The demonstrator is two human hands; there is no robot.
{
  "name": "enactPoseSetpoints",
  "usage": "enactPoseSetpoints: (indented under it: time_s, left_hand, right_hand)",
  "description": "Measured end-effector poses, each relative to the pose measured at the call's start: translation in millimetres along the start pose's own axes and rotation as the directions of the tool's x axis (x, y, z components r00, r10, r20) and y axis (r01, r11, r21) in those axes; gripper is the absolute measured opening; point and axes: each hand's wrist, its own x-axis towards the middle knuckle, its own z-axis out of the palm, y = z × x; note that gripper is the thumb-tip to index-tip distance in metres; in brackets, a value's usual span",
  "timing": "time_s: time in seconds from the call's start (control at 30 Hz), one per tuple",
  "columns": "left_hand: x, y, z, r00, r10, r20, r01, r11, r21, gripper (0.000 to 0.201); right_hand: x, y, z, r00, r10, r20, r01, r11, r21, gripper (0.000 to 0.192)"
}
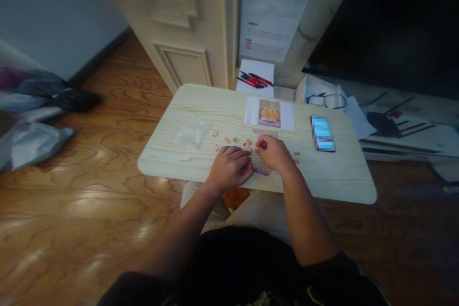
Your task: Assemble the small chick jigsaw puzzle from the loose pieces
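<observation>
My right hand (275, 153) is closed in a pinch on a small jigsaw puzzle piece (255, 149), just above the table. Close by on its left, my left hand (231, 168) lies low over the table with its fingers bent and pressed together; what they hold, if anything, is hidden. Partly joined pink and purple puzzle edging (264, 132) shows beyond the right hand, and another strip (263, 170) lies between the wrists. Loose pieces (226, 140) are scattered past the left hand, and a couple more (297, 154) lie to the right.
A white sheet with a yellow cartoon picture (269, 114) lies at the table's (337, 177) back. On the left is a clear plastic bag (193, 133); on the right, a lit phone (322, 133). Red and black pens (254, 80) and eyeglasses (328, 100) lie behind the table.
</observation>
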Motion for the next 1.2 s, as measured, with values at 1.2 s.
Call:
enactPoseSetpoints:
  time_s: [1.2]
  left_hand:
    - [2, 5, -0.7, 0.99, -0.144, -0.016, 0.144, 0.989, 0.03, 0.036]
  right_hand:
    - [-61, 10, -14, 0.98, -0.132, -0.15, 0.136, 0.991, 0.015, 0.023]
